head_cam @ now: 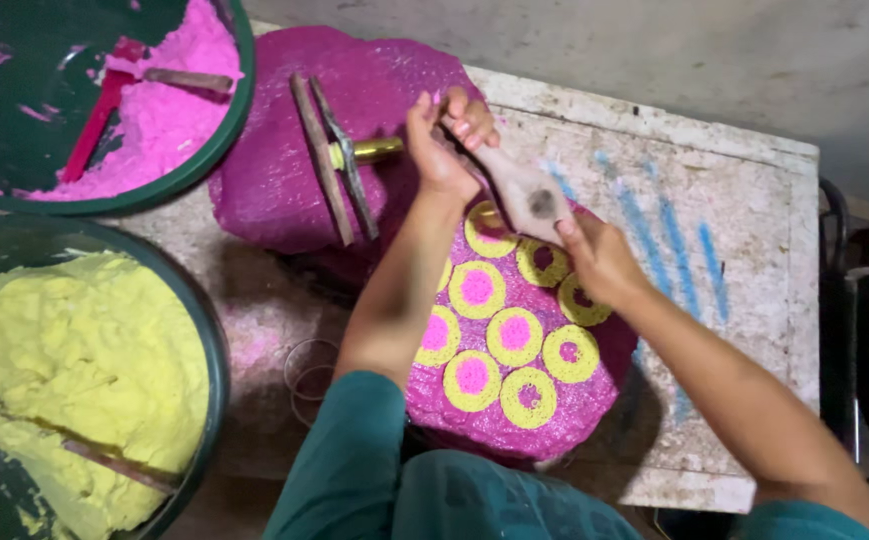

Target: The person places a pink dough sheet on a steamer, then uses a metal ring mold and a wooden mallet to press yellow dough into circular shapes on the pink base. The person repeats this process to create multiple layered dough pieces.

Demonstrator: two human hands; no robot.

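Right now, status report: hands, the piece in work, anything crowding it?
Left hand and right hand both grip a wooden tool. Tool over magenta slab of yellow rings. Scissors-like tool lies apart; nothing blocking.

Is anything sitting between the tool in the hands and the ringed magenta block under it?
Nothing visible. Both hands, left hand and right hand, hold the wooden tool directly over the magenta block; the metal tool lies off to the side.

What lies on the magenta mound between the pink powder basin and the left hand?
In the head view, a metal-and-wood scissor-like tool with a brass-coloured handle lies on the magenta mound, between the pink powder basin and the left hand.
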